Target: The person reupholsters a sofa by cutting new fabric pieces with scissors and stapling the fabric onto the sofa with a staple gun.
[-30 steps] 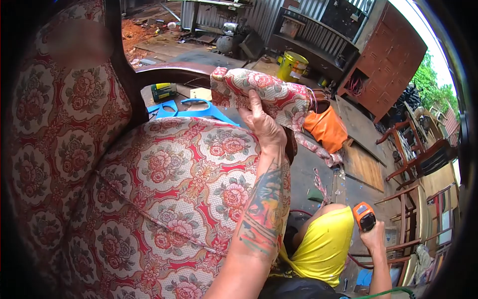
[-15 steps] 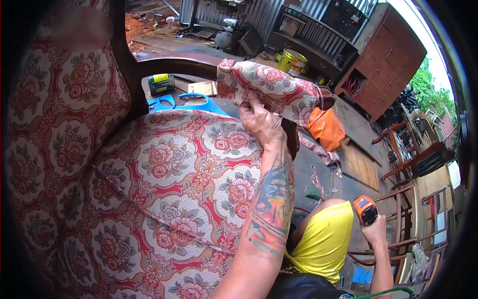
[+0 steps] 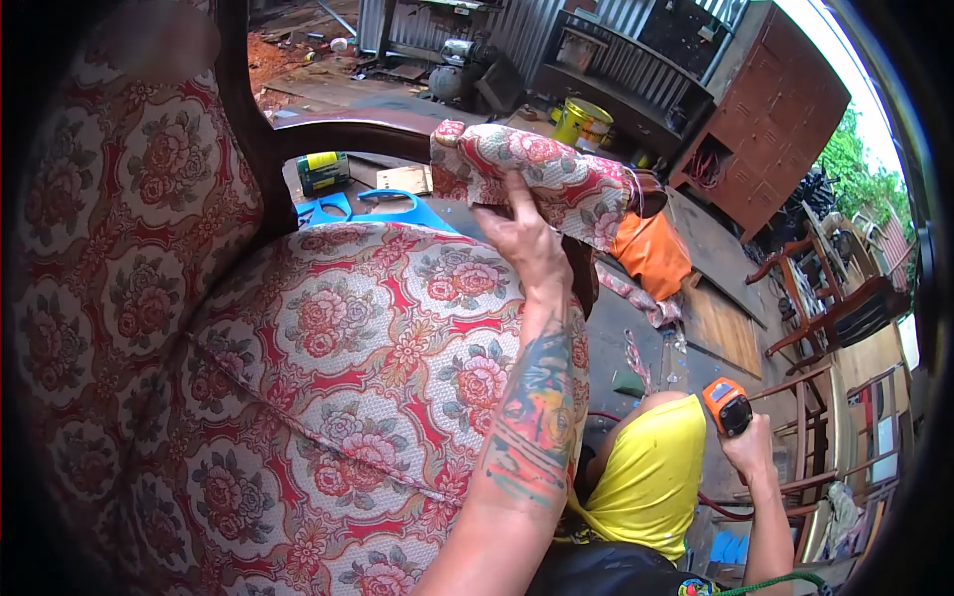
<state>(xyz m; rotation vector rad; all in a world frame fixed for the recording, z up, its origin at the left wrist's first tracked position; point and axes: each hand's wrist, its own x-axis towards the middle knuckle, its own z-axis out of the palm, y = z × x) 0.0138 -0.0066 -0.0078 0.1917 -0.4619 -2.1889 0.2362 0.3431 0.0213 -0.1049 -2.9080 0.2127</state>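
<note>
In the head view, the left hand's [image 3: 527, 243] fingers grasp the lower edge of the floral fabric [image 3: 547, 169] on the chair's wooden armrest [image 3: 343, 137], above the upholstered seat [image 3: 348, 328]. The right hand [image 3: 748, 447] clenches an orange-and-black handheld tool [image 3: 728, 405] beside the yellow shorts [image 3: 651, 477].

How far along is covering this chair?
The seat and backrest already look covered in floral fabric. The left hand holds the armrest cover, while the right hand holds an orange-and-black handheld tool off to the side. Probably left to fasten: the armrest cover's inner edge, where the fingers press.
</note>
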